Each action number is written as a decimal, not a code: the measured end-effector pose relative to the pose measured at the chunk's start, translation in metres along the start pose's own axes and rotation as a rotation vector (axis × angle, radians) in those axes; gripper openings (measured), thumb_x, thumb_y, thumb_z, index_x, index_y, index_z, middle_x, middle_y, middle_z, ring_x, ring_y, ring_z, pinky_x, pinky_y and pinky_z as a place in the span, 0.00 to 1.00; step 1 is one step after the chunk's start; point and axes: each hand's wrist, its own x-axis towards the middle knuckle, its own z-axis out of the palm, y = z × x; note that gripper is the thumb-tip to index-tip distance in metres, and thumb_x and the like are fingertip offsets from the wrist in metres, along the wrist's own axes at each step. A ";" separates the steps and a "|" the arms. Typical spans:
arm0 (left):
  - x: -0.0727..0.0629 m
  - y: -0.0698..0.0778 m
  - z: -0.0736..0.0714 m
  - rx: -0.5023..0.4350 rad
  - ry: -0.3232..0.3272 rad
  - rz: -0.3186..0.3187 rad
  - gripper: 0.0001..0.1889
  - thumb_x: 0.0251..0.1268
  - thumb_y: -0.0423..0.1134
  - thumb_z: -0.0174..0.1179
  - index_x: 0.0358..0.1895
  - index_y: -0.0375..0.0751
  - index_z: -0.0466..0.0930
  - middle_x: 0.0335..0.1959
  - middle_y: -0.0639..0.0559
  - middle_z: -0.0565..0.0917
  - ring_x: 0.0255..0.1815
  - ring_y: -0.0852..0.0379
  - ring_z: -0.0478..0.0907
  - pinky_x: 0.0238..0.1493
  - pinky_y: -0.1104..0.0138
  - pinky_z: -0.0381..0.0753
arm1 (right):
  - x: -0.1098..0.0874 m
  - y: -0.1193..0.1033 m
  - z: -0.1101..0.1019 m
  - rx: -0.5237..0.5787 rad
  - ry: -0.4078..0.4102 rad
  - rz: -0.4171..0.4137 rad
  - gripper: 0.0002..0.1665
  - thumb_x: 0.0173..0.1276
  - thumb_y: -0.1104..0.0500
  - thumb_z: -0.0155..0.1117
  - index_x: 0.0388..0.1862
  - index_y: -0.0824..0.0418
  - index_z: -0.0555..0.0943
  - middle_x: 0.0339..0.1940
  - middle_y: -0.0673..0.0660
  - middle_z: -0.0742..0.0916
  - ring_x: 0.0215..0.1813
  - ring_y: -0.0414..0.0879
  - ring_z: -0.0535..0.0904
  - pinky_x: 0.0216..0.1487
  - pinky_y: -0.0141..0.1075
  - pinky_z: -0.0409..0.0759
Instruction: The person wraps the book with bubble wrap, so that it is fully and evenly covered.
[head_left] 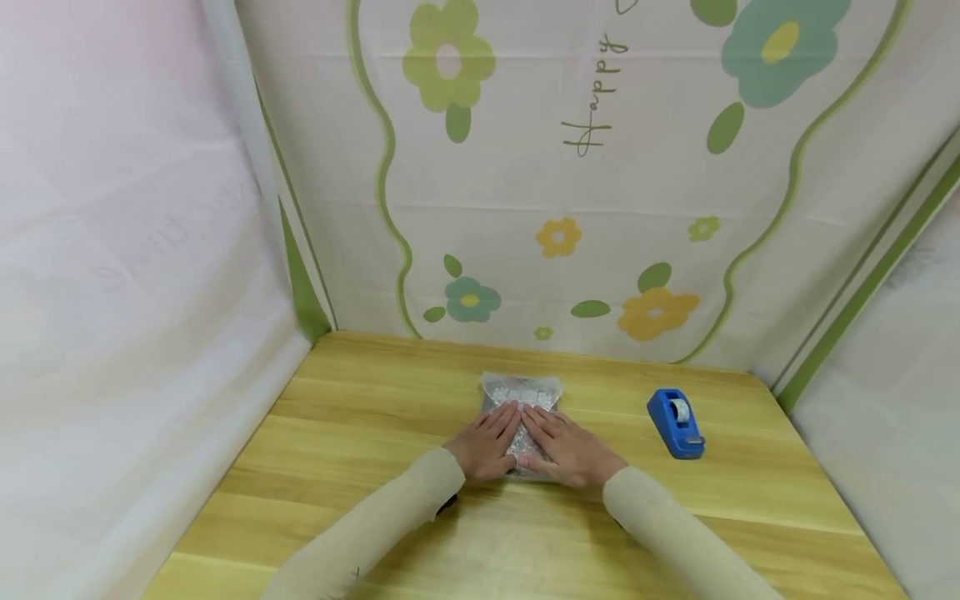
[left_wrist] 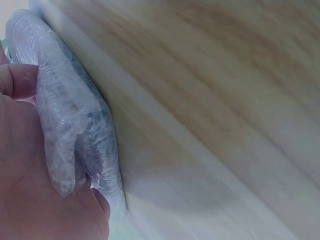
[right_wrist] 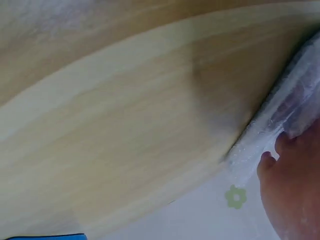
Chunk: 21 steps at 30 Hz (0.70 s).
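Note:
A flat parcel in clear bubble wrap lies on the wooden table, its wrap folded over toward the middle. My left hand rests on its left half with the fingers straight, pointing inward and away. On the right half my right hand presses down, fingers extended and the thumb reaching across the front part. In the left wrist view the folded edge of the bubble wrap bulges beside the palm. The right wrist view has the wrap's side under the fingers. What the wrap encloses is hidden.
A blue tape dispenser with a roll of tape stands to the right of the parcel. The wooden table meets a flower-printed cloth wall at the back. Pale cloth hangs along both sides.

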 end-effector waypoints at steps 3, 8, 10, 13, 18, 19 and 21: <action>0.002 0.002 0.001 0.004 -0.003 -0.005 0.40 0.83 0.57 0.34 0.88 0.42 0.38 0.91 0.50 0.37 0.91 0.54 0.36 0.89 0.55 0.48 | -0.006 -0.004 0.001 -0.012 0.037 0.004 0.49 0.84 0.30 0.40 0.88 0.62 0.53 0.89 0.60 0.60 0.89 0.57 0.54 0.88 0.56 0.53; 0.006 0.006 0.006 -0.002 0.001 0.011 0.40 0.83 0.56 0.35 0.88 0.42 0.38 0.91 0.50 0.38 0.91 0.54 0.36 0.90 0.56 0.47 | -0.023 -0.011 0.007 -0.028 0.010 0.010 0.52 0.83 0.27 0.38 0.88 0.62 0.51 0.89 0.61 0.57 0.90 0.58 0.52 0.88 0.58 0.52; 0.007 0.006 0.005 -0.003 0.004 0.013 0.40 0.83 0.56 0.36 0.88 0.42 0.38 0.91 0.50 0.38 0.91 0.54 0.37 0.89 0.56 0.48 | -0.026 -0.010 0.011 -0.023 -0.002 0.011 0.53 0.82 0.26 0.36 0.88 0.61 0.50 0.90 0.59 0.56 0.90 0.56 0.50 0.88 0.57 0.51; 0.007 0.006 0.003 -0.007 -0.004 0.013 0.40 0.83 0.56 0.37 0.88 0.42 0.38 0.91 0.50 0.38 0.91 0.53 0.37 0.90 0.56 0.47 | -0.026 -0.006 0.012 0.035 0.002 0.002 0.51 0.83 0.27 0.38 0.89 0.59 0.50 0.90 0.58 0.56 0.90 0.55 0.50 0.88 0.57 0.51; 0.008 0.002 -0.004 -0.027 -0.031 0.029 0.42 0.82 0.56 0.42 0.88 0.40 0.40 0.90 0.47 0.40 0.91 0.52 0.38 0.89 0.57 0.48 | -0.026 0.005 -0.001 0.207 0.024 0.014 0.46 0.85 0.33 0.43 0.88 0.59 0.53 0.89 0.59 0.58 0.89 0.59 0.53 0.86 0.60 0.56; 0.009 0.000 -0.005 -0.039 -0.029 0.038 0.42 0.81 0.55 0.44 0.88 0.39 0.42 0.90 0.46 0.41 0.91 0.51 0.40 0.89 0.58 0.49 | -0.026 0.007 -0.005 0.221 0.042 0.028 0.46 0.85 0.34 0.44 0.88 0.59 0.54 0.89 0.60 0.58 0.89 0.61 0.54 0.85 0.61 0.58; 0.011 -0.005 -0.008 -0.077 -0.012 0.062 0.41 0.81 0.53 0.46 0.87 0.37 0.46 0.90 0.45 0.45 0.91 0.49 0.44 0.89 0.58 0.51 | -0.029 0.012 -0.013 0.217 0.087 0.062 0.46 0.85 0.34 0.44 0.87 0.61 0.55 0.89 0.62 0.60 0.87 0.64 0.57 0.83 0.63 0.61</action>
